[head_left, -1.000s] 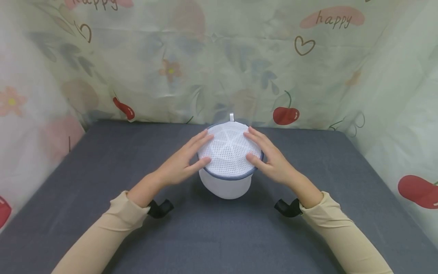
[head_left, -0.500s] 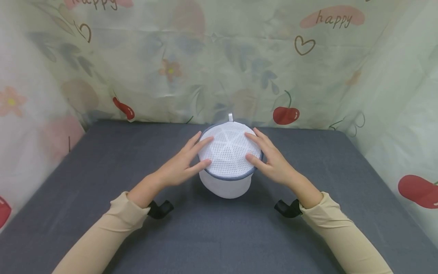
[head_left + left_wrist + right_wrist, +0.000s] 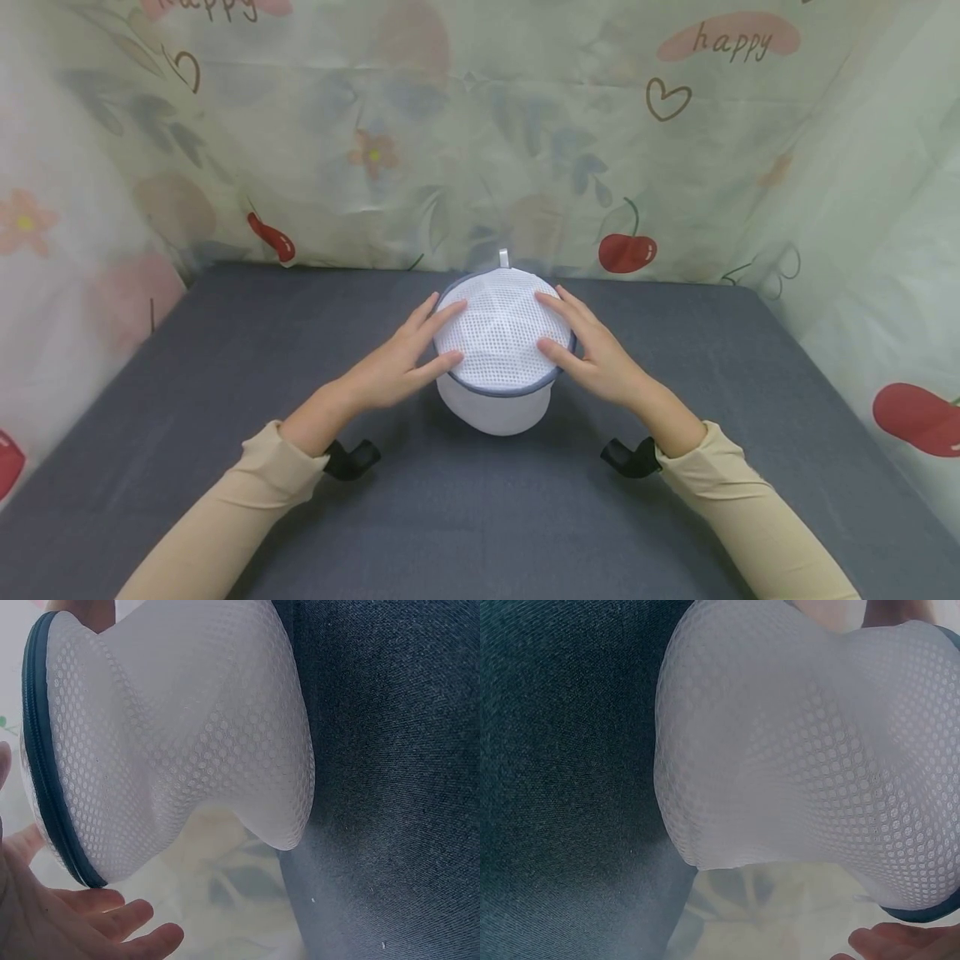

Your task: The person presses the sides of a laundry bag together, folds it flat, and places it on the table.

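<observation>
A white mesh laundry bag [image 3: 501, 333] stands upright at the middle of the dark tabletop, its round top edged with blue-grey zipper trim and a small pale tab at the far side. My left hand [image 3: 390, 362] rests along the left edge of that top, fingers spread and thumb on the mesh. Mirroring it, my right hand [image 3: 603, 354] touches the right edge with spread fingers. In the left wrist view the mesh side [image 3: 195, 735] of the bag pinches in at mid-height. The right wrist view shows fingertips just below the trim [image 3: 922, 911]. Nothing shows inside the bag.
Dark grey cloth [image 3: 480, 517] covers the table. A patterned curtain [image 3: 465, 167] with cherries and flowers encloses the back and both sides. Black wrist mounts [image 3: 352, 460] jut from under both sleeves, close above the tabletop.
My left fingertips have slid slightly outward and nearer along the bag's edge. The bag's top and tab have shifted a touch to the left. My right hand has barely moved.
</observation>
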The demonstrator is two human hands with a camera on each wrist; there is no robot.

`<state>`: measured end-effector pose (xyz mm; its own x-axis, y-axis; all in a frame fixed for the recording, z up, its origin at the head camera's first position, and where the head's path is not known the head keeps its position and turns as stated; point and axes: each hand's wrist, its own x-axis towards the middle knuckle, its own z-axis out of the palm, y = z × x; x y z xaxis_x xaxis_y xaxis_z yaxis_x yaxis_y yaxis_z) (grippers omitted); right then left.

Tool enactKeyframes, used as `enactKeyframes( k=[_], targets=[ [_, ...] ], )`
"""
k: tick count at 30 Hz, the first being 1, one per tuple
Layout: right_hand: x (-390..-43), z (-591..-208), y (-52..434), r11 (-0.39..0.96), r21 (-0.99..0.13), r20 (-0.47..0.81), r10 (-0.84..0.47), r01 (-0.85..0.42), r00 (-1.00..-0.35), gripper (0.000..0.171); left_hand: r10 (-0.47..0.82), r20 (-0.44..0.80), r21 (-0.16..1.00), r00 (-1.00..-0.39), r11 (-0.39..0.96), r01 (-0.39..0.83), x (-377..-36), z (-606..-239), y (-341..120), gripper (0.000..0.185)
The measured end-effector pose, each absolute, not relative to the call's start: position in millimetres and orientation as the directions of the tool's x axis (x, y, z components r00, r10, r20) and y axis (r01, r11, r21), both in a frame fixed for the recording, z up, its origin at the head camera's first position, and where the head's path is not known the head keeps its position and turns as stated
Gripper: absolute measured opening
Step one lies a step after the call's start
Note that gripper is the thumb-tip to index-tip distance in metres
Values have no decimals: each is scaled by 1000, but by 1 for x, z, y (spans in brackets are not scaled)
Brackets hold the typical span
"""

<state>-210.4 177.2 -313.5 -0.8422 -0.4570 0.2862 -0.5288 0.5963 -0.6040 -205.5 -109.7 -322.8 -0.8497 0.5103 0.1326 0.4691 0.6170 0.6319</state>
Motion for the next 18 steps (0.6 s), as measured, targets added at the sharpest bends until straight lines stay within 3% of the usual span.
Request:
enactKeyframes(
  k=[18],
  targets=[
    [-210,-316,176,597,-603,273,-469,-529,-840,60,513,132,640,-848,609,468,-203,-324,-108,64]
  ],
)
